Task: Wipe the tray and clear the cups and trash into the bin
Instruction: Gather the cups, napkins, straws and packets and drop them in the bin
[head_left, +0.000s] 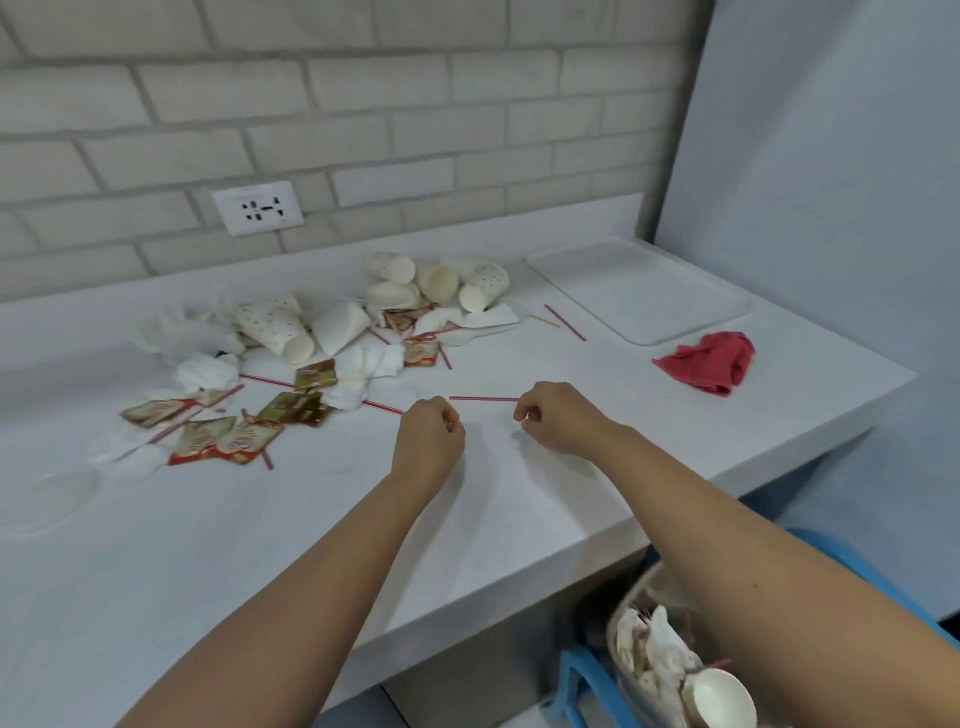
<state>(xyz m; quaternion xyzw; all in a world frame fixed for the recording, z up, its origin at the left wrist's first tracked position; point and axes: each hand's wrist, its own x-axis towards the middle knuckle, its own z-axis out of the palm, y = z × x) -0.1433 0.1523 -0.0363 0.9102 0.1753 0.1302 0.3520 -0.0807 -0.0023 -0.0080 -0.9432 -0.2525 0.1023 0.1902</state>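
Note:
My left hand (428, 431) and my right hand (556, 415) rest as closed fists on the white counter, nothing visibly gripped. A red straw (483, 399) lies between them, its right end touching my right hand. Behind and to the left is a litter pile: paper cups (483, 286) on their sides, more cups (275, 327), crumpled tissues (202, 371), torn sachets (218, 441) and several more straws. The white tray (639, 296) lies bare at the back right. A red cloth (711, 364) is bunched just in front of it. The bin (675, 670) stands below the counter's right edge.
The bin holds used cups and paper and sits against a blue frame (582, 680). A clear plastic lid (57, 493) lies at the counter's left. A brick wall with a socket (257, 208) backs the counter; a blue wall closes the right side.

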